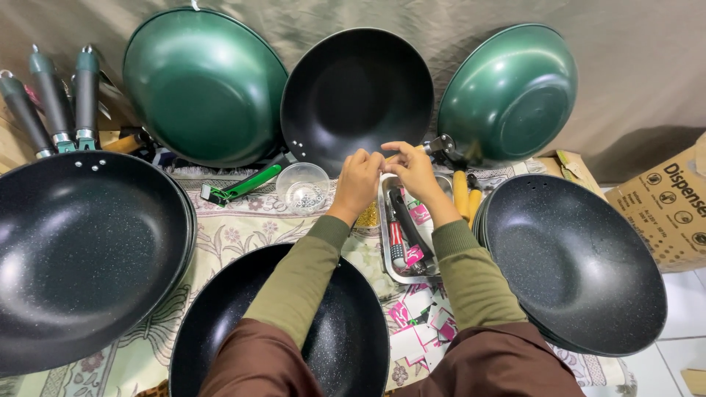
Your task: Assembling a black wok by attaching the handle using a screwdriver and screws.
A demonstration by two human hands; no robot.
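My left hand (359, 181) and my right hand (413, 167) meet fingertip to fingertip above the far end of a metal tray (384, 242). The fingers pinch something tiny between them; I cannot make out what it is. The tray holds a black pan handle (409, 224) and pink-labelled tools. A black wok (346, 345) lies right in front of me under my forearms. Left of my left hand stands a small clear bowl (303, 187) holding small metal parts.
Stacked black woks lie at the left (81, 250) and right (577, 261). Against the backdrop lean two green woks (202, 84) (511, 92) and a black one (357, 95). Grey-green handles (55, 99), a green handle (246, 184), yellow handles (463, 195), a cardboard box (669, 206).
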